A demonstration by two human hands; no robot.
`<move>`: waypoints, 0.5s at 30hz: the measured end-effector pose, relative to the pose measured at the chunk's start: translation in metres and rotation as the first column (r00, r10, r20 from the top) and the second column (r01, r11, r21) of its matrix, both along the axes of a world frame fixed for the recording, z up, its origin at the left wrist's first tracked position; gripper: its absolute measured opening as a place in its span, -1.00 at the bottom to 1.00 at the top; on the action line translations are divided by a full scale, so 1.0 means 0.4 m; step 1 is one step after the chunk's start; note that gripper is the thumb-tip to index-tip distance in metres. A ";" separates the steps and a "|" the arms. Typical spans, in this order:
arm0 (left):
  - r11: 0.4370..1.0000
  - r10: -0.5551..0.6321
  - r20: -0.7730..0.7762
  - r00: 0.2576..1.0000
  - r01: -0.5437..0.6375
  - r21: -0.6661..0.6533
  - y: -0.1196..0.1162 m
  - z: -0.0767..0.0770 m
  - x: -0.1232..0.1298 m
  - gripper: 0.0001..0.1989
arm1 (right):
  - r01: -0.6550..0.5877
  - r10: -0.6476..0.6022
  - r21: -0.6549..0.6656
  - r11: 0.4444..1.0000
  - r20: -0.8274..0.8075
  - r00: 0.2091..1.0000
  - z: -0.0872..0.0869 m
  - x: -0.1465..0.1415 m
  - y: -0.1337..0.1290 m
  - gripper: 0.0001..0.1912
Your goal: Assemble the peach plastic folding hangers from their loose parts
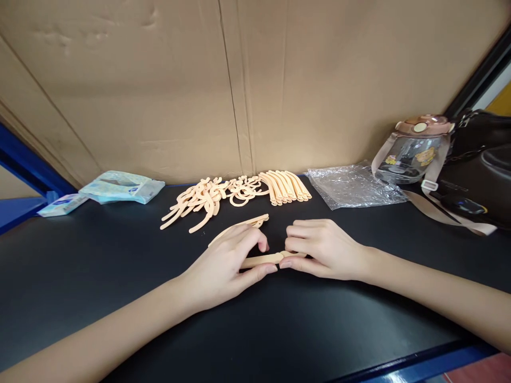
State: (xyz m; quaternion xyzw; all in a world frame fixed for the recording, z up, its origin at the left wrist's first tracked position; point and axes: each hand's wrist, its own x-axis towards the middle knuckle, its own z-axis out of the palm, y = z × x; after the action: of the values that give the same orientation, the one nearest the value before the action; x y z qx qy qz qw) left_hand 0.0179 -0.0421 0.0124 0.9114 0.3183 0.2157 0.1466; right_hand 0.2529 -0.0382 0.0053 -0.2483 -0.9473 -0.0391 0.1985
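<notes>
Low over the black table, my left hand (pixel 233 258) curls its fingers and thumb around a flat beige plastic strip (pixel 261 260). The strip's right end meets another beige piece (pixel 294 255), which my right hand (pixel 319 247) pinches between thumb and fingers. A further curved beige piece (pixel 255 221) lies just behind my left hand, partly covered by it. Farther back are a loose pile of curved beige arms (pixel 199 199), several beige hook pieces (pixel 243 189) and a neat stack of curved beige strips (pixel 284 186).
At the back left lie a blue tissue pack (pixel 123 187) and a smaller packet (pixel 63 205). A clear plastic bag (pixel 355 186), a strapped bottle (pixel 413 151) and a dark bag (pixel 479 170) occupy the back right. A cardboard wall (pixel 159 85) rises behind.
</notes>
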 end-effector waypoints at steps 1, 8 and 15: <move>0.999 0.031 0.047 0.998 -0.030 -0.014 0.003 -0.001 -0.001 -0.85 | 0.003 -0.003 -0.019 1.000 0.003 1.000 0.002 0.001 0.004 -0.58; 0.969 0.220 0.229 0.948 -0.187 -0.159 0.045 -0.030 -0.013 -0.81 | -0.030 0.030 -0.033 0.999 0.002 1.000 0.013 0.009 0.006 -0.59; 0.959 0.244 0.216 0.945 -0.202 -0.199 0.060 -0.040 -0.020 -0.81 | -0.070 0.066 -0.042 0.997 -0.081 0.995 0.012 -0.004 -0.011 -0.54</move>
State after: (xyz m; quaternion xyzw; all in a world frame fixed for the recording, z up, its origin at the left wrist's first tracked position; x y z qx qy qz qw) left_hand 0.0101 -0.0179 -0.0036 0.8204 0.4176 0.3099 0.2376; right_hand 0.2514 -0.0426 0.0101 -0.2218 -0.9472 -0.0010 0.2315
